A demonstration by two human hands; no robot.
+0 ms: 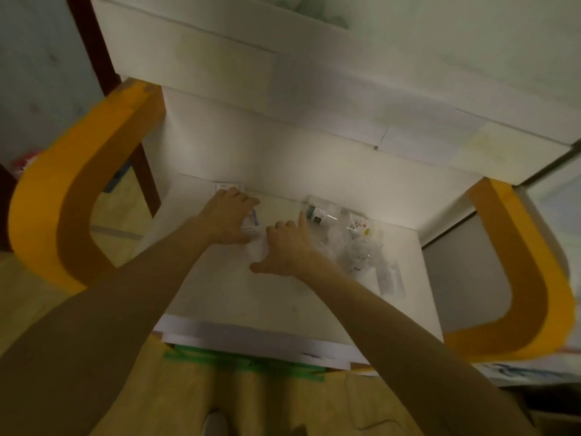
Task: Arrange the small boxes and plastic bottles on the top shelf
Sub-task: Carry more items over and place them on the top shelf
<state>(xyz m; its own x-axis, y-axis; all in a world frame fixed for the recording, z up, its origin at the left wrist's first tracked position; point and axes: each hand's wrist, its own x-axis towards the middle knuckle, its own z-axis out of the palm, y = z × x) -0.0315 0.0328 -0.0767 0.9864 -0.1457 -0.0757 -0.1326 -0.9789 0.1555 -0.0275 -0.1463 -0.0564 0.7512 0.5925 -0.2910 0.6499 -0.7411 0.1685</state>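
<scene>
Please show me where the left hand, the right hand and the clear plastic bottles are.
left hand (pixel 228 217), head view: back of the hand, over a small box.
right hand (pixel 287 247), head view: back of the hand.
clear plastic bottles (pixel 355 250), head view: middle of the blurred cluster.

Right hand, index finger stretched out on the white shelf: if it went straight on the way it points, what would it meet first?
Most likely the clear plastic bottle with the teal and white label, lying on the white shelf. The right hand points its index fingertip at it from close by; blur hides whether they already touch.
</scene>
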